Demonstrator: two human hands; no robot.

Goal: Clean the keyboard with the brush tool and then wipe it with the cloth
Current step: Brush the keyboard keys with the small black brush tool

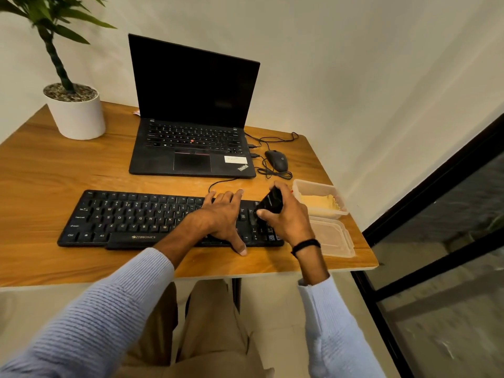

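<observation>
So my wooden counter (41, 173) has the open laptop (191, 105) at the far side, screen dark, and the black keyboard (122, 219) lying lengthwise just near of it. The white plant pot (77, 115) sits at the far left corner. On the right edge there's a clear tub (305, 186) with the yellowish cloth (319, 203) inside, its lid (335, 238) flat on the counter just near of it. My left hand (221, 216) lies flat on the keyboard's right half, fingers spread and straight. My right hand (289, 216) is wrapped around the black brush tool (271, 201) over the keyboard's right end; too blurry to say if it's touching the keys. The mouse (276, 160) is right of the laptop.
</observation>
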